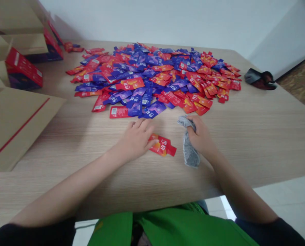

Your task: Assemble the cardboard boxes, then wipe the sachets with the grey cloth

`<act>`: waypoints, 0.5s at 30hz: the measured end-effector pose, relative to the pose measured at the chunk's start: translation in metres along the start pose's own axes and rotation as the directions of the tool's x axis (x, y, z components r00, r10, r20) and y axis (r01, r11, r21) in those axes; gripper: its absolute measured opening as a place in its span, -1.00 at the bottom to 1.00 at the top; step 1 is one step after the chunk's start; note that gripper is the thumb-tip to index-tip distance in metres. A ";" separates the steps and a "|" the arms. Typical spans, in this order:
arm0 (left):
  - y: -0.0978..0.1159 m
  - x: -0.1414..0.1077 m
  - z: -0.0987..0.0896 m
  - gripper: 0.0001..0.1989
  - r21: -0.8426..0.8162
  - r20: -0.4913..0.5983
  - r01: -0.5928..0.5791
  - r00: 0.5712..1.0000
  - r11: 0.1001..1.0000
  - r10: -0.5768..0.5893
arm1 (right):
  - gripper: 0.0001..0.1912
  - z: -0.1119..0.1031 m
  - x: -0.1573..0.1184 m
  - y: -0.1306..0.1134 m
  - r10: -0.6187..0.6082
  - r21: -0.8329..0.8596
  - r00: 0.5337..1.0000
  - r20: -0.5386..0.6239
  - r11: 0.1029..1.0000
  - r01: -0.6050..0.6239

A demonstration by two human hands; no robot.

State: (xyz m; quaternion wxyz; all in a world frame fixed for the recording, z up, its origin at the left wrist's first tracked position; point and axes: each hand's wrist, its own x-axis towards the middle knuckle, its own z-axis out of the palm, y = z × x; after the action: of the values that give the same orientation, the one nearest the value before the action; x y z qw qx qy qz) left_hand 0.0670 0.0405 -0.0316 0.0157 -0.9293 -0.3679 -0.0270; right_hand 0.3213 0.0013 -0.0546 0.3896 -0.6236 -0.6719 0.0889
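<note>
My left hand (pixel 139 138) is closed on one end of a red sachet (pixel 162 146) with orange shapes and white print. Its thumb lies over the sachet, and the capped-looking narrow end points right. A crumpled grey cloth (pixel 190 152) is gripped in my right hand (pixel 200 135), with one part hanging below the fingers. Beyond both hands spreads a large pile of red and blue-purple sachets (pixel 147 78). A red sachet with a barcode (pixel 118 112) lies at the pile's near edge, just past my left hand.
Open cardboard boxes (pixel 24 70) with red and purple printed sides stand at the left, one wide flap (pixel 22 119) reaching over the table (pixel 91 184). Some sachets (pixel 72 47) lie beside them. A dark, shiny object (pixel 260 79) rests near the right edge. A white wall (pixel 180 24) stands behind.
</note>
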 end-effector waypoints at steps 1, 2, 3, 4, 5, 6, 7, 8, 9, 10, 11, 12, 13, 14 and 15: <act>-0.003 -0.002 0.006 -0.42 -0.048 0.036 -0.094 0.995 0.994 0.096 | -0.71 0.002 -0.002 -0.009 -0.017 0.000 1.000 0.010 1.000 0.017; -0.005 -0.004 0.013 -0.37 -0.084 0.067 -0.152 0.985 0.985 0.157 | -0.69 0.004 -0.004 -0.018 -0.036 0.002 0.999 0.019 0.999 0.036; -0.006 -0.005 0.021 -0.31 -0.097 0.084 -0.166 0.981 0.981 0.174 | -0.67 0.009 -0.007 -0.028 -0.055 0.002 0.998 0.027 0.998 0.055; -0.005 -0.006 0.029 -0.27 -0.090 0.083 -0.143 0.985 0.986 0.151 | -0.66 0.014 -0.010 -0.036 -0.076 -0.004 0.997 0.033 0.997 0.076; -0.003 -0.007 0.035 -0.26 -0.071 0.067 -0.103 0.992 0.992 0.107 | -0.64 0.021 -0.012 -0.043 -0.096 -0.021 0.994 0.046 0.995 0.097; 0.000 -0.007 0.041 -0.27 -0.050 0.045 -0.064 0.997 0.997 0.066 | -0.64 0.030 -0.014 -0.048 -0.111 -0.057 0.991 0.070 0.992 0.115; 0.004 -0.007 0.044 -0.28 -0.033 0.026 -0.035 0.999 0.999 0.036 | -0.64 0.038 -0.015 -0.050 -0.115 -0.112 0.988 0.105 0.986 0.126; 0.007 -0.007 0.045 -0.30 -0.021 0.015 -0.020 1.000 1.000 0.020 | -0.65 0.046 -0.016 -0.050 -0.104 -0.183 0.984 0.145 0.974 0.130; 0.010 -0.006 0.045 -0.32 -0.011 0.007 -0.011 1.000 1.000 0.011 | -0.65 0.053 -0.016 -0.047 -0.083 -0.262 0.979 0.188 0.956 0.131; 0.013 -0.006 0.044 -0.33 -0.006 0.002 -0.010 1.000 1.000 0.010 | -0.66 0.058 -0.017 -0.043 -0.054 -0.337 0.974 0.221 0.933 0.128; 0.014 -0.006 0.042 -0.34 -0.003 0.000 -0.009 1.000 1.000 0.009 | -0.66 0.061 -0.017 -0.037 -0.023 -0.401 0.972 0.236 0.908 0.119; 0.015 -0.006 0.040 -0.35 0.001 -0.002 -0.004 1.000 1.000 0.004 | -0.66 0.061 -0.016 -0.031 0.002 -0.445 0.971 0.238 0.889 0.107; 0.015 -0.006 0.038 -0.34 0.006 -0.002 0.000 1.000 1.000 0.000 | -0.65 0.060 -0.016 -0.025 0.018 -0.466 0.972 0.232 0.879 0.095; 0.014 -0.006 0.035 -0.33 0.013 -0.002 -0.005 1.000 1.000 0.005 | -0.64 0.056 -0.016 -0.020 0.027 -0.466 0.975 0.219 0.881 0.080; 0.012 -0.005 0.032 -0.33 0.022 -0.003 -0.022 1.000 1.000 0.022 | -0.63 0.052 -0.016 -0.015 0.030 -0.440 0.980 0.199 0.896 0.062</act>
State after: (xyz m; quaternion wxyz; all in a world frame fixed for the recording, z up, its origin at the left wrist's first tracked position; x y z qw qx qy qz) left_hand 0.0724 0.0300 -0.0643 0.0265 -0.9331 -0.3579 -0.0242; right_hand 0.2752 0.0030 -0.0871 0.1680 -0.6781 -0.7154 -0.0075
